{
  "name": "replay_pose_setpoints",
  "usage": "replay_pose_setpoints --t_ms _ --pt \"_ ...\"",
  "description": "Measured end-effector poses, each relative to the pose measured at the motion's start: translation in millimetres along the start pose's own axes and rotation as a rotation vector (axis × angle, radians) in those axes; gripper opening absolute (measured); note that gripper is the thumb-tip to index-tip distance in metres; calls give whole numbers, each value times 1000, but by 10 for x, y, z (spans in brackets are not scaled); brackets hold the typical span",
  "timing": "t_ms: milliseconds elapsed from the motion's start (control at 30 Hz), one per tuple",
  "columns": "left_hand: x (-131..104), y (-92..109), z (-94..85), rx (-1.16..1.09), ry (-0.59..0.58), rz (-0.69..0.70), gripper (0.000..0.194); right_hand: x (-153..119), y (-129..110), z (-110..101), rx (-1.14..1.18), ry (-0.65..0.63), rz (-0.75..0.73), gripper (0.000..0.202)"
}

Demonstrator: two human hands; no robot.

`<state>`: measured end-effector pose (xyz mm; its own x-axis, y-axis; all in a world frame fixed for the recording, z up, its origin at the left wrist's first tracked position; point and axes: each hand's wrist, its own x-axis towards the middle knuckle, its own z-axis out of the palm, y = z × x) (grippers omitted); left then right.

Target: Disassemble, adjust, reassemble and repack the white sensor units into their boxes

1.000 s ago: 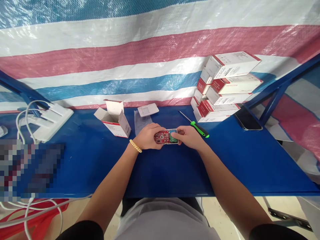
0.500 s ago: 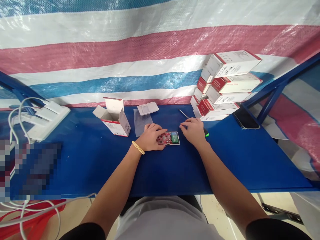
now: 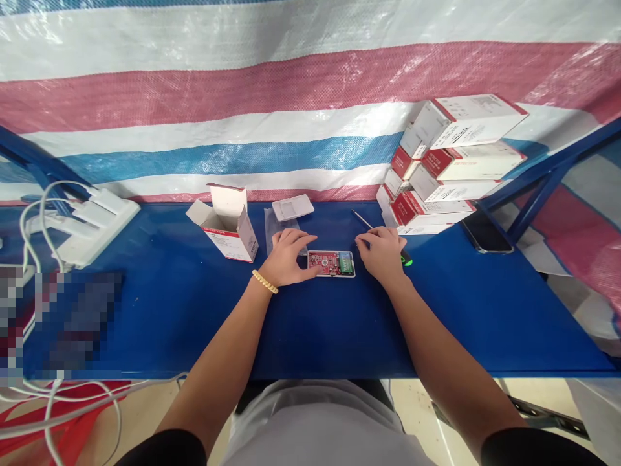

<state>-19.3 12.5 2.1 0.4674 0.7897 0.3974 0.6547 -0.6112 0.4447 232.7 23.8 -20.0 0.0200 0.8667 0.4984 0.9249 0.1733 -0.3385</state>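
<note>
A small device with a red circuit board (image 3: pixel 324 261), a green part at its right end and a white casing edge lies flat on the blue table. My left hand (image 3: pixel 288 260) is at its left end, thumb by the near edge, fingers spread apart. To the right of the device, my right hand (image 3: pixel 383 255) has thumb and index finger pinched together; what is between them, if anything, is too small to see. A screwdriver passes behind this hand, its thin metal shaft (image 3: pixel 361 219) showing at the upper left and its black and green handle (image 3: pixel 406 259) at the right.
Behind the device lie a white plastic cover (image 3: pixel 292 207) and a clear bag (image 3: pixel 275 225). An open red and white box (image 3: pixel 228 236) stands left. Several similar boxes (image 3: pixel 449 171) are stacked right, beside a phone (image 3: pixel 486 231). A power strip (image 3: pixel 99 226) with cables sits far left.
My left hand has drawn back left and spread its thumb from its fingers, uncovering more of the board. My right hand keeps its pinch beside the device. The view has shifted slightly.
</note>
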Motion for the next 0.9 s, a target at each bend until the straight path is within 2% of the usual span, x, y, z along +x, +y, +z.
replay_pose_setpoints --t_ms 133,233,400,500,633,900 --pt "26 34 8 20 183 22 33 12 -138 -131 190 43 -31 23" --pt "46 107 34 19 270 81 20 -19 -316 -216 424 -11 -70 22" --pt "64 286 144 -31 320 199 15 -94 -548 -274 665 -228 -71 22" --pt "76 339 206 -130 355 239 12 -105 -585 -273 772 -301 15 24" --pt "96 347 231 -241 408 298 6 -94 -590 -275 916 -349 125 27" --pt "88 368 233 -277 456 225 7 -86 -602 -277 1011 -358 108 33"
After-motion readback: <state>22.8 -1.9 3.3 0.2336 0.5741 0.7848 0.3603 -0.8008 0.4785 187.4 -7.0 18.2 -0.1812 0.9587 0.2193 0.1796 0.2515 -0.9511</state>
